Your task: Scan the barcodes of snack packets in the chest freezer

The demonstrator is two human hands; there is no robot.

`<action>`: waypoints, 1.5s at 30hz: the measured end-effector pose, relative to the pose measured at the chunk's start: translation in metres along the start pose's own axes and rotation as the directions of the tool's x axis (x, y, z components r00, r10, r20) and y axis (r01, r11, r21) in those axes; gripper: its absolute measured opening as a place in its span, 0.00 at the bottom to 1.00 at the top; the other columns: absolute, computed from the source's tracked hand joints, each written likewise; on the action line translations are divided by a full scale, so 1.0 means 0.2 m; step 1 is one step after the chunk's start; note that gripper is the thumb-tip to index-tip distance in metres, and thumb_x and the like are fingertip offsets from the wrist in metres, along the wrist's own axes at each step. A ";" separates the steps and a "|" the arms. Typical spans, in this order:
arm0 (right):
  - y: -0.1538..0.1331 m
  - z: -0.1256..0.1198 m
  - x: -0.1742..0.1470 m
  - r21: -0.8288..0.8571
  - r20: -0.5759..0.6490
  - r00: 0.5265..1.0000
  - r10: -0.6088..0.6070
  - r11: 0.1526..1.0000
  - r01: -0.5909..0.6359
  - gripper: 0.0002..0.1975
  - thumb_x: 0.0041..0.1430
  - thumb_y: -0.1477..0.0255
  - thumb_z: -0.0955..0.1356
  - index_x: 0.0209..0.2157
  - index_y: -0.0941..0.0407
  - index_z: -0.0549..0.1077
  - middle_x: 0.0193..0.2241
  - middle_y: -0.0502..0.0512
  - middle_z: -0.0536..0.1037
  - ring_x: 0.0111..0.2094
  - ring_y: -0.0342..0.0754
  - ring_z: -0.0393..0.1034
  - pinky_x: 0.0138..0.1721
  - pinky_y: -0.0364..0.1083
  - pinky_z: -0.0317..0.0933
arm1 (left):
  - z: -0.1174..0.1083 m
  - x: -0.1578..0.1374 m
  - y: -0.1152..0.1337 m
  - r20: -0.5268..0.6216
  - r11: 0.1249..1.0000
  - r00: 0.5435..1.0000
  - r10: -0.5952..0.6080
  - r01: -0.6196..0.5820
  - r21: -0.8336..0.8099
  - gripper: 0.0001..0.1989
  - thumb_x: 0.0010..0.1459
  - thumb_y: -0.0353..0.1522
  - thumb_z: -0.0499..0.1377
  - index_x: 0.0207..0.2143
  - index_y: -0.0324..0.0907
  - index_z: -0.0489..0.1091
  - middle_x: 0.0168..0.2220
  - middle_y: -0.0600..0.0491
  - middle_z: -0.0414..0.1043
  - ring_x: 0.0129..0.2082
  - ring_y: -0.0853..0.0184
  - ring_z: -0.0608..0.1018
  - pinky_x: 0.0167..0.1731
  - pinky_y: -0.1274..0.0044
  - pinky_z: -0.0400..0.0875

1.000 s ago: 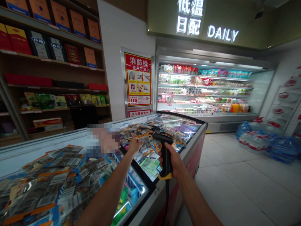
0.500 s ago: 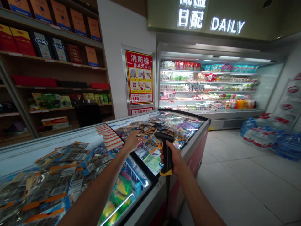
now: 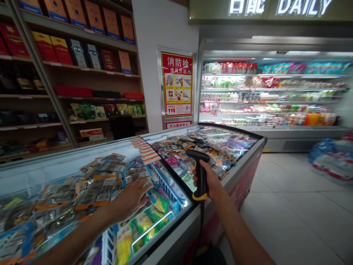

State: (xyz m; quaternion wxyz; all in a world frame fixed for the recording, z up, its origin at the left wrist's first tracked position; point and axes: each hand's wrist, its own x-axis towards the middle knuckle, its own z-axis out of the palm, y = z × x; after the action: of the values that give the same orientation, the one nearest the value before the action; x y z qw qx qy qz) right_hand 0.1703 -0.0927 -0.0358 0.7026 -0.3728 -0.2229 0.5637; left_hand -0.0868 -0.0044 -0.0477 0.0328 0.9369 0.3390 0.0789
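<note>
From here I see the freezer, lower left to middle, packs heaped on top; which are done or left, I can't tell. My left hand is loosely spread by them; my right hand grips the scanner, mid-frame.

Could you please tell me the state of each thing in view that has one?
Barcode scanner: held upright, cable hanging down.
Right grip: closed around the scanner's handle.
Left grip: empty, open, at the packets; contact unclear.
Packets: loosely piled, overlapping.
Chest freezer: packets spread across its top.
Striped sheet: lying beside the dark divider.
Wall chiller: lit, open-fronted, stocked.
DAILY sign: lit.
</note>
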 end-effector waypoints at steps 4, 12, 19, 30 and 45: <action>0.03 0.03 0.00 -0.028 0.015 0.999 0.030 0.999 -0.029 0.11 0.52 0.63 0.63 0.28 0.58 0.66 0.15 0.46 0.68 0.13 0.39 0.61 0.12 0.38 0.57 | 0.10 0.10 0.00 -0.146 0.999 0.989 0.021 -0.014 0.051 0.19 0.55 0.36 0.48 0.48 0.40 0.65 0.51 0.44 0.64 0.54 0.57 0.62 0.52 0.64 0.55; 0.10 0.10 0.02 -0.097 0.071 0.993 0.095 0.991 -0.087 0.12 0.51 0.62 0.64 0.30 0.58 0.67 0.15 0.47 0.68 0.13 0.40 0.61 0.11 0.40 0.58 | 0.05 0.31 0.02 -0.217 0.991 0.971 -0.101 0.117 0.059 0.20 0.57 0.36 0.46 0.49 0.36 0.62 0.50 0.41 0.64 0.50 0.59 0.66 0.48 0.70 0.59; 0.12 0.16 0.02 -0.127 0.080 0.989 0.126 0.985 -0.115 0.11 0.51 0.63 0.64 0.30 0.58 0.67 0.15 0.47 0.68 0.13 0.40 0.61 0.11 0.39 0.57 | -0.09 0.21 0.07 -0.024 0.926 0.930 -0.367 0.368 0.081 0.24 0.43 0.45 0.57 0.40 0.40 0.68 0.39 0.42 0.72 0.40 0.52 0.72 0.36 0.67 0.64; 0.12 0.17 0.00 -0.123 0.101 0.985 0.144 0.984 -0.131 0.12 0.51 0.63 0.63 0.28 0.58 0.66 0.16 0.47 0.68 0.13 0.39 0.60 0.11 0.39 0.57 | 0.00 0.41 -0.09 -0.309 0.693 0.834 -0.456 0.116 -0.711 0.30 0.40 0.25 0.58 0.50 0.41 0.59 0.34 0.52 0.72 0.31 0.67 0.74 0.30 0.78 0.65; 0.00 0.14 -0.09 0.030 0.141 0.987 0.079 0.996 -0.084 0.12 0.48 0.62 0.65 0.28 0.57 0.66 0.15 0.46 0.68 0.13 0.39 0.60 0.12 0.38 0.56 | 0.04 0.64 0.01 -0.321 0.467 0.846 -0.427 -0.098 -0.879 0.33 0.39 0.23 0.56 0.51 0.41 0.55 0.33 0.53 0.72 0.28 0.70 0.74 0.28 0.78 0.66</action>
State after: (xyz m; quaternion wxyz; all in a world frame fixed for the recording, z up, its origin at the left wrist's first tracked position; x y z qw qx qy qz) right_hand 0.1451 -0.1017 -0.0168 0.6683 -0.3283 -0.2459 0.6206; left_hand 0.0135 0.0756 -0.0383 0.4215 0.6936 0.3395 0.4754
